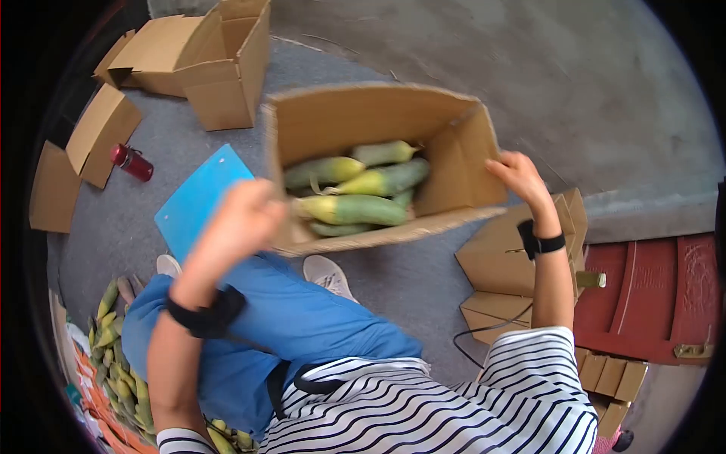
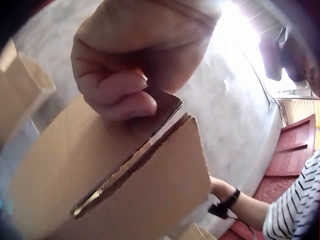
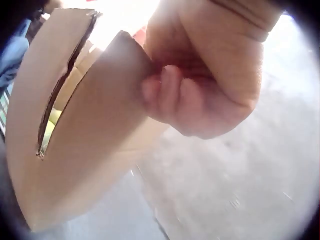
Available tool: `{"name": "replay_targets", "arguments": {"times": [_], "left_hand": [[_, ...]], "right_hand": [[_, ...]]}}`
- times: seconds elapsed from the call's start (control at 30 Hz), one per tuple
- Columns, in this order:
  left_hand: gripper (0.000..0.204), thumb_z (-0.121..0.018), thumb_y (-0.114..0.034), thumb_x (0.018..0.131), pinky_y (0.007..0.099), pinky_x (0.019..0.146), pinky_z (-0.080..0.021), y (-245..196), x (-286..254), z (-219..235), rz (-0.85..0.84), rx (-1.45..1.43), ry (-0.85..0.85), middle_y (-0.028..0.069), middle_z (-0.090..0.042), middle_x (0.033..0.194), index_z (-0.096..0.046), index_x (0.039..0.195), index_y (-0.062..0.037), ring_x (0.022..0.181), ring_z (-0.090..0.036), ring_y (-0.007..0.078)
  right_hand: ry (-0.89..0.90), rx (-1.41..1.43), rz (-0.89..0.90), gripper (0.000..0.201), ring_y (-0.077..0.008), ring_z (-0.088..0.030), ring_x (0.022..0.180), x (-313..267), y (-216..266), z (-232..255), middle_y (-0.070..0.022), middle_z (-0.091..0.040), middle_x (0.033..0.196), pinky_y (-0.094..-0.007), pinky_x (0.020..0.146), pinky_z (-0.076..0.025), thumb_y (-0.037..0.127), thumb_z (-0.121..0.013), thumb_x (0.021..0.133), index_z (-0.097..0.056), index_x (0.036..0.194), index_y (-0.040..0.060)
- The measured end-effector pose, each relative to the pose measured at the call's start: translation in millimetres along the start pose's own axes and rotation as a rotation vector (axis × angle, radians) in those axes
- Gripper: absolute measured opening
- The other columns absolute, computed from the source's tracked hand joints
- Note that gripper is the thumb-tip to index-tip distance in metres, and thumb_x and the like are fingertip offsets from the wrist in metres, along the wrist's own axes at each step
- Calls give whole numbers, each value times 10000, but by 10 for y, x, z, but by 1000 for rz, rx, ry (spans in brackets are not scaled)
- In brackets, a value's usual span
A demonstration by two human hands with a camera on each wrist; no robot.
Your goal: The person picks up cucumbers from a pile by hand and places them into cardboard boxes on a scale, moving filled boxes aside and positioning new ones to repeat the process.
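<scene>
A cardboard box (image 1: pixel 454 178) hangs between both hands in the head view, its open top facing the camera. Inside lie several green gourds or radishes (image 1: pixel 359 209) with yellowish ends. The left hand (image 1: pixel 240 219), slightly blurred, grips the box's left edge; in the left wrist view the curled fingers of the left hand (image 2: pixel 135 65) pinch a flap of the box (image 2: pixel 145 185). At the opposite end, the right hand (image 1: pixel 522 178) holds the right edge. Curled fingers of the right hand (image 3: pixel 205 75) close on the cardboard box (image 3: pixel 100 125) in the right wrist view.
Other cardboard boxes (image 1: pixel 219 94) stand at the upper left, near a red bottle (image 1: pixel 132 163). A blue board (image 1: pixel 198 198) lies beside the legs. More green vegetables (image 1: pixel 121 371) are piled lower left. Folded cardboard (image 1: pixel 495 253) stands at the right by a red door (image 1: pixel 650 295).
</scene>
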State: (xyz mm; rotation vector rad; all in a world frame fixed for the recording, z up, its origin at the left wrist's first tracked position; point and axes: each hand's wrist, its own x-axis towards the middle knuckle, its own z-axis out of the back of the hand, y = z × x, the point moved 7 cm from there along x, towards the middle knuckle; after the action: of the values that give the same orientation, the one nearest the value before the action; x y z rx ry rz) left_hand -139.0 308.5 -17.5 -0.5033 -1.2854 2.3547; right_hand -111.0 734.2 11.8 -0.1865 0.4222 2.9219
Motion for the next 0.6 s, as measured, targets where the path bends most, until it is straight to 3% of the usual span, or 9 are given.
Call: {"name": "replay_targets", "arguments": {"times": [0.03,0.1,0.17,0.2,0.27,0.37,0.43,0.47,0.6], "left_hand": [[166,-547,-132,878,256,458,-489,35,52,-417,214,-160,167,39,-560,635,-533,798,13,538,-606,112],[211,-517,-151,925,268,496,-526,-11,107,-1181,234,-360,351,70,-607,684,-507,782,4,598,-665,165],[241,-532,-165,928,342,577,-494,-589,49,-1450,-210,-163,482,132,-606,723,-487,771,12,649,-635,184],[246,-536,-162,923,357,609,-458,-893,24,-1410,-189,-111,604,157,-574,732,-481,759,13,645,-589,221],[186,-535,-128,919,332,660,-453,-1141,-19,-1199,-359,-182,493,144,-569,766,-524,795,10,707,-574,228],[84,-548,-64,881,343,658,-450,-1142,-85,-681,-252,-148,338,134,-553,753,-535,846,11,716,-579,253],[66,-541,-28,881,269,745,-461,-894,-203,-339,-20,-78,190,93,-597,866,-557,910,30,784,-567,157],[54,-528,-15,883,265,766,-455,-787,-294,-187,19,-67,144,100,-594,883,-548,901,31,809,-565,156],[38,-495,12,884,265,819,-437,-363,-852,368,193,8,33,120,-583,964,-528,896,24,877,-553,157]], "right_hand": [[-11,-74,-75,363,-327,-603,674,-135,-326,55,-212,-620,729,-425,628,-455,344,-597,835,-652,816,-14],[-16,-143,-156,365,-358,-616,714,-229,-865,52,-221,-633,767,-437,647,-466,361,-601,836,-660,837,1],[-199,-264,-2,345,-386,-599,735,-355,-1232,18,-212,-622,791,-465,642,-449,345,-572,884,-625,810,12],[-331,-286,-152,354,-410,-587,793,-348,-1500,20,-217,-622,831,-487,667,-448,356,-549,901,-607,808,19],[-482,-360,-366,346,-416,-596,907,-223,-1662,181,-213,-641,934,-497,743,-470,382,-471,929,-596,860,66],[-463,-196,-209,347,-381,-617,849,-12,-753,195,-188,-652,897,-476,724,-483,353,-483,937,-641,911,45],[-466,-238,245,135,-266,-643,758,-95,227,-172,-102,-651,822,-373,645,-534,200,-581,861,-670,859,98],[-455,-184,443,122,-277,-623,717,-135,524,-547,-97,-632,798,-403,638,-520,190,-586,866,-653,863,88],[93,74,397,266,-321,-628,853,-407,1249,-1883,-163,-634,903,-436,742,-513,294,-597,876,-622,908,31]]}}
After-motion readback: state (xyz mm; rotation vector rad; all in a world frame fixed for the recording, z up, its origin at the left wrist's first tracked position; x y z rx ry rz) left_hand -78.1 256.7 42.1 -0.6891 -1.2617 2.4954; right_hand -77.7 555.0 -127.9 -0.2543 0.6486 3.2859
